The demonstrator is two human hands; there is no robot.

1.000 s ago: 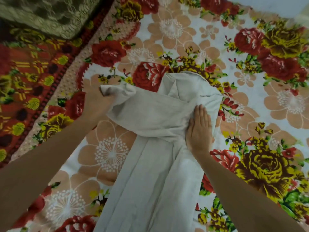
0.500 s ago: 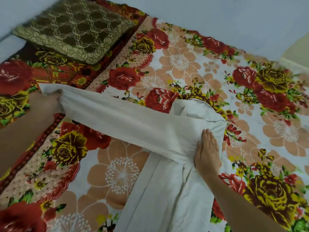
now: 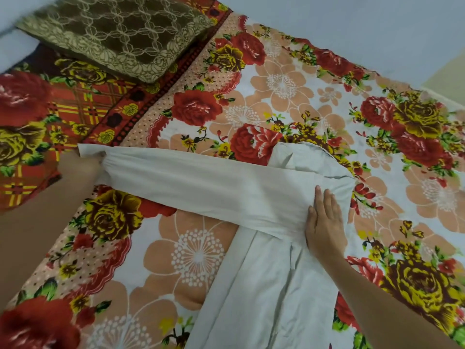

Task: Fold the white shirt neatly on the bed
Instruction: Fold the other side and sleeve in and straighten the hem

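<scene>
The white shirt lies lengthwise on the flowered bed, its body folded narrow and running toward me. One long sleeve stretches flat across to the left. My left hand grips the cuff end of that sleeve, fingers closed on the cloth. My right hand lies flat, palm down, fingers together, pressing the shirt at the shoulder on its right side. The collar end points away from me.
A brown and gold patterned pillow lies at the far left corner. A red plaid-and-rose blanket covers the left strip of the bed. A pale wall runs behind the bed's far edge.
My left hand has pulled the sleeve out leftward from a bunched fold to full length. My right hand stays pressed on the shoulder. The view has tilted up.
</scene>
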